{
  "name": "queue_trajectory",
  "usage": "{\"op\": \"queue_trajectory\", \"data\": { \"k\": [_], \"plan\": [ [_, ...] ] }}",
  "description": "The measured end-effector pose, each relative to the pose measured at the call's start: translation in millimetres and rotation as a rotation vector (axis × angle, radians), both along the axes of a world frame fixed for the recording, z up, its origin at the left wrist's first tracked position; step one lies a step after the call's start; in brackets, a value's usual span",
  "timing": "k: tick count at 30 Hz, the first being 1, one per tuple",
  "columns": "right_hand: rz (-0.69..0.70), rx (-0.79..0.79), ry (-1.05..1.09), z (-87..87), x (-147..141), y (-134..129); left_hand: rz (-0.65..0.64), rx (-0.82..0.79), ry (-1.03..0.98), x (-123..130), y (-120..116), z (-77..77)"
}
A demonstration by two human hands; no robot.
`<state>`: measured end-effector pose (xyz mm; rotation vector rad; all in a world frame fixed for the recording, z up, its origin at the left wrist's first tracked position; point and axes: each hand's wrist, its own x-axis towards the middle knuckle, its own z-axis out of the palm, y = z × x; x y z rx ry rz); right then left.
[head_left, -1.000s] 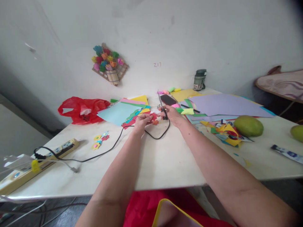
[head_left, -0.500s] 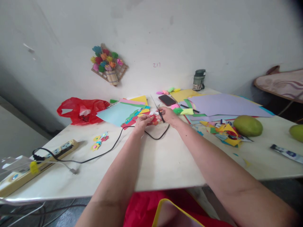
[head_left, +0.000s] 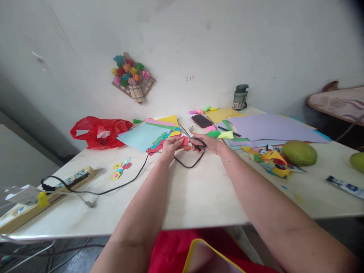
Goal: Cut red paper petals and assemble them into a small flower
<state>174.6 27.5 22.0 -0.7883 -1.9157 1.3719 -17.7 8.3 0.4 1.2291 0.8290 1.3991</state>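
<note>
My left hand (head_left: 172, 145) pinches a small piece of red paper (head_left: 185, 140) above the middle of the table. Close against it, my right hand (head_left: 209, 143) is closed round the dark handles of a pair of scissors (head_left: 184, 129), whose blades point up and to the left toward the wall. The blades pass beside the red paper; whether they touch it I cannot tell. Cut coloured paper strips (head_left: 161, 141) lie just left of and behind my left hand. A black cable (head_left: 190, 167) loops on the table below both hands.
Paper flowers (head_left: 116, 175) and a power strip (head_left: 71, 181) lie left, with a red plastic bag (head_left: 99, 132) behind. A phone (head_left: 201, 121), purple paper sheets (head_left: 264, 127), paper scraps (head_left: 274, 161), a green mango (head_left: 299, 153) and a bottle (head_left: 240, 97) are to the right.
My right hand has moved slightly right and turned, with the scissors' handles swung outward. More of the red paper now shows at my left fingertips.
</note>
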Motion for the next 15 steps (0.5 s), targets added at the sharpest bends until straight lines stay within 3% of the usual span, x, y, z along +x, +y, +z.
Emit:
{"op": "queue_trajectory", "data": {
  "k": [15],
  "plan": [
    [0.049,0.037,-0.105,-2.6,1.1,2.7,0.005,-0.021,-0.046,0.4,-4.0,3.3]
  ]
}}
